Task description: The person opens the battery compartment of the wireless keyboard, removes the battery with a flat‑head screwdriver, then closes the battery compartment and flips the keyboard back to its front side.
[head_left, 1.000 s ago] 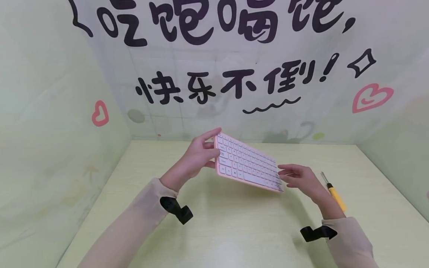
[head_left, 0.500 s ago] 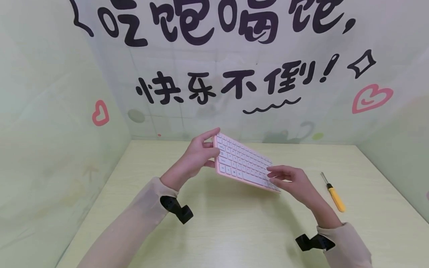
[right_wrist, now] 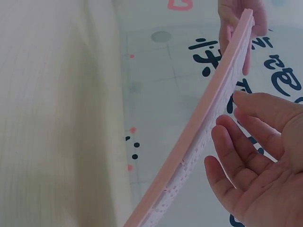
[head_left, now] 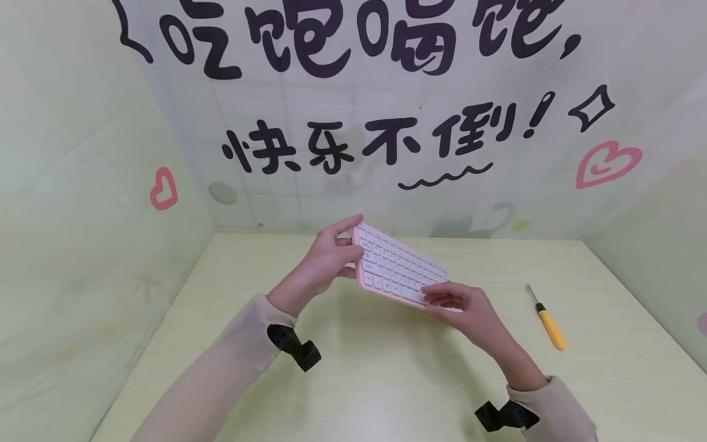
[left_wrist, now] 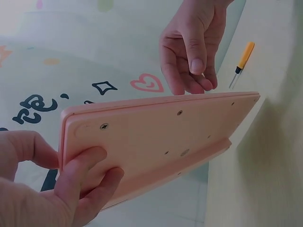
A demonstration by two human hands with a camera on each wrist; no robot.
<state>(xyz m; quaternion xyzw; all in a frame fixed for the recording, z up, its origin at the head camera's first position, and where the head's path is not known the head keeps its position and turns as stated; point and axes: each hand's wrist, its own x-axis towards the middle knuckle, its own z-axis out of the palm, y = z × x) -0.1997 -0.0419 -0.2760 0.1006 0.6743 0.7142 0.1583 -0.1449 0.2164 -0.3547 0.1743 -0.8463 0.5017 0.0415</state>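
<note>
My left hand [head_left: 330,255] grips the left end of a pink keyboard [head_left: 389,267] with white keys, thumb on the key side. The keyboard is held up and tilted, its right end lower. In the left wrist view the pink back of the keyboard [left_wrist: 142,142] faces the camera, with small screws in it, and the left fingers [left_wrist: 97,182] press against it. In front of the keys, over the right end, is my right hand [head_left: 466,310]. Seen from the right wrist, this hand [right_wrist: 265,161] has loosely bent fingers beside the key face and holds nothing.
To the right on the pale wooden table [head_left: 375,380] lies a screwdriver [head_left: 550,328] with a yellow handle and metal shaft. Behind stands a light backdrop [head_left: 320,212] with black lettering and pink hearts. Both wrists wear black camera mounts [head_left: 295,347].
My right hand has moved left and slightly down, from the keyboard's right end to in front of its keys. The left hand and keyboard have hardly moved.
</note>
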